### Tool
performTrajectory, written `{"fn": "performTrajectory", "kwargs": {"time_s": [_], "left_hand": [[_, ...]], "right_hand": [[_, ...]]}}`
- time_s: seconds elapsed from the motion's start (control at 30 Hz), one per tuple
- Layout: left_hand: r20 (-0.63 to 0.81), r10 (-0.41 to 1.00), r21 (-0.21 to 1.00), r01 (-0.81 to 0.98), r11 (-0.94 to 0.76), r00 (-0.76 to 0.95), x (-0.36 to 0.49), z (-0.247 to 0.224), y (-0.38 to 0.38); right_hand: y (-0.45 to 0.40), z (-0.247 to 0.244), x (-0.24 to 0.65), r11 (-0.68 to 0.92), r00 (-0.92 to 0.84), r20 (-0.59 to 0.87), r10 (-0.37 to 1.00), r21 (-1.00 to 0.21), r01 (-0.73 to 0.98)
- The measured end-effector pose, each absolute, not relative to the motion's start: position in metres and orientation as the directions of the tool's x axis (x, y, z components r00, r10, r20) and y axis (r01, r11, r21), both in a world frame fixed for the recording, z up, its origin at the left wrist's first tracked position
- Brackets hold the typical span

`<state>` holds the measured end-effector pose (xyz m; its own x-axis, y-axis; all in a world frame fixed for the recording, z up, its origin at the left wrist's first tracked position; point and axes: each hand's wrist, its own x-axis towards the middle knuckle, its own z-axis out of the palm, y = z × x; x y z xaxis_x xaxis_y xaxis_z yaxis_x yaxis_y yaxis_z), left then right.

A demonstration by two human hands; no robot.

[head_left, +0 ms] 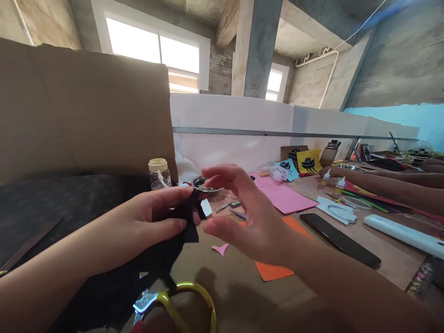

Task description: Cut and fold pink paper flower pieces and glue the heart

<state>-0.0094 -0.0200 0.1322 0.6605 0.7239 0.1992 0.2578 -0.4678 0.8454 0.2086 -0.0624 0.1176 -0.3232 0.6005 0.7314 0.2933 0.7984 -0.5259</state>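
Note:
My left hand point(149, 219) pinches a dark, cut piece of black paper point(166, 252) between thumb and fingers. Just right of it, my right hand point(249, 215) is raised with thumb and fingers apart, holding nothing. Yellow-handled scissors point(166, 305) lie below my hands near the front edge, partly out of view. A small pink paper scrap point(221, 249) rests on the table beneath my right hand. Orange paper point(274, 272) lies partly hidden under my right wrist. Behind the fingers, a round metal dish point(201, 182) is partly covered.
A jar point(159, 173) stands behind my left hand, before a tall cardboard panel point(86, 115). To the right are pink paper point(291, 196), a black phone point(340, 238), a white bar-shaped object point(402, 235) and glue bottles point(340, 185). Another person's arm point(378, 187) reaches in from the right.

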Motion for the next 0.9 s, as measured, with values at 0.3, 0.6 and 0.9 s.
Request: {"fn": "performTrajectory", "kwargs": {"time_s": [0.3, 0.6, 0.9], "left_hand": [[0.167, 0.608, 0.849, 0.201, -0.49, 0.776, -0.016, 0.131, -0.013], [0.064, 0.812, 0.864, 0.375, -0.336, 0.58, -0.023, 0.129, 0.012], [0.219, 0.849, 0.924, 0.179, -0.339, 0.481, -0.02, 0.119, 0.026]], "right_hand": [[-0.026, 0.109, 0.21, 0.301, -0.578, 0.19, 0.794, -0.948, 0.101], [0.005, 0.11, 0.24, 0.261, -0.316, 0.276, 0.908, -0.961, -0.089], [0.0, 0.114, 0.236, 0.269, -0.284, 0.287, 0.915, -0.958, -0.101]]}}
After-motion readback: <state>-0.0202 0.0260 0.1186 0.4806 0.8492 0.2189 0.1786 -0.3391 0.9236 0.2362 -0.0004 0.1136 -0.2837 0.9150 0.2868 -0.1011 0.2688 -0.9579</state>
